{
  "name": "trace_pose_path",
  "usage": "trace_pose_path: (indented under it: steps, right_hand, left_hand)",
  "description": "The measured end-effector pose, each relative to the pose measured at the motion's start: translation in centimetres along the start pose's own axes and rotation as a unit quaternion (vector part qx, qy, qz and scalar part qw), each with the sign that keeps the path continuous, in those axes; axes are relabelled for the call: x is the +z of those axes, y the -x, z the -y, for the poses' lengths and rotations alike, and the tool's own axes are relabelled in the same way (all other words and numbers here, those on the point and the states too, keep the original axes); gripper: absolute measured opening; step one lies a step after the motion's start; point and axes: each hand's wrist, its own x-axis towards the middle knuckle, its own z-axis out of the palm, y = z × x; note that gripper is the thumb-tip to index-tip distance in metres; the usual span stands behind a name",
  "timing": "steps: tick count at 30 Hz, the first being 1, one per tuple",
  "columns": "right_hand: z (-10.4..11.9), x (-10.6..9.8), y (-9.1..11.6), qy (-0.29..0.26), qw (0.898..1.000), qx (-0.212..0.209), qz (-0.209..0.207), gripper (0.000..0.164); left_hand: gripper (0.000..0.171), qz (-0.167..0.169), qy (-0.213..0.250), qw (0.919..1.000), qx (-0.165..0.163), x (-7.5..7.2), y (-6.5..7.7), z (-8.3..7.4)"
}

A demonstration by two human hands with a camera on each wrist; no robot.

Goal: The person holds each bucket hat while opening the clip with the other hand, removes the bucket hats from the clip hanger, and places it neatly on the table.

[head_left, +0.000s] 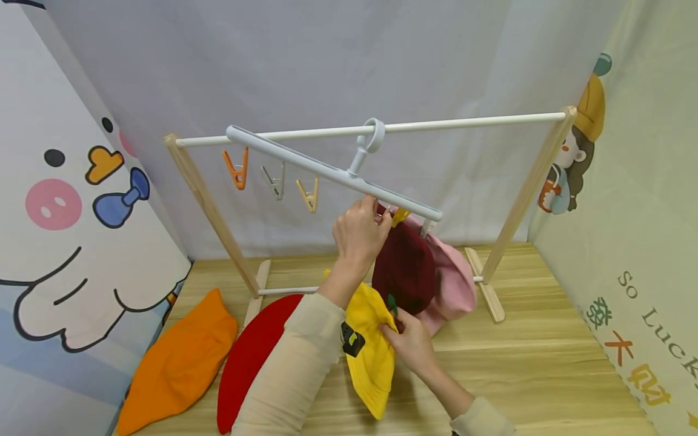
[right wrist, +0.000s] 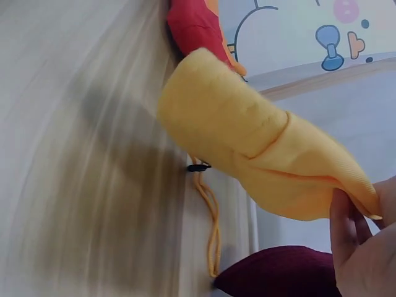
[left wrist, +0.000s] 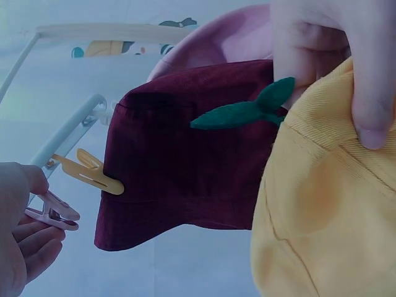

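My left hand [head_left: 360,233] is up at the underside of the pale blue hanger [head_left: 305,160], pinching a pale pink clothespin [left wrist: 54,211]. Lower down, my right hand [head_left: 412,342] grips the yellow bucket hat [head_left: 376,357] between thumb and fingers; a cord with a black toggle [right wrist: 198,167] dangles from this hat. A dark red hat [head_left: 403,266] with a green leaf [left wrist: 247,114] hangs from a yellow clothespin [left wrist: 93,176] beside my left hand. Behind it, a pink hat [head_left: 452,278] hangs at the hanger's low right end.
The hanger tilts on the white rail [head_left: 469,123] of a wooden-legged rack. Orange [head_left: 237,169], grey [head_left: 275,181] and cream [head_left: 309,195] clothespins hang toward its left. An orange hat [head_left: 180,363] and a red hat [head_left: 256,357] lie on the wood-grain table [head_left: 545,363].
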Motion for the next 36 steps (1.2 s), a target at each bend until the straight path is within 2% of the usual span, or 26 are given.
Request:
trace_pose_path:
  steps: [8,11,17,20,24,36]
  right_hand:
    - [-0.3,0.6,0.4,-0.019,0.996,0.085,0.010,0.017]
    - [-0.5,0.7,0.6,-0.018,0.995,0.099,0.012,0.015]
    - [-0.9,0.9,0.9,0.008,0.996,0.090,0.020,0.012]
    - [-1.0,1.0,1.1,0.016,0.994,0.101,0.033,0.008]
    - [-1.0,1.1,1.3,0.020,0.993,0.112,0.043,0.010]
    - [-1.8,1.2,1.6,0.058,0.992,0.091,0.058,0.015]
  left_hand:
    - [0.023,-0.001,0.003,1.0000,-0.003,0.0,0.0,0.0]
    - [0.023,0.001,0.003,1.0000,-0.005,-0.1,0.0,0.0]
    - [0.023,0.005,0.003,0.9999,-0.009,-0.2,0.0,-0.1]
    - [0.023,0.006,0.002,0.9999,-0.011,-0.2,0.0,-0.2]
    - [0.023,0.007,0.001,0.9999,-0.011,-0.2,0.1,-0.1]
    - [0.025,0.001,-0.003,0.9999,-0.010,-0.1,0.1,-0.2]
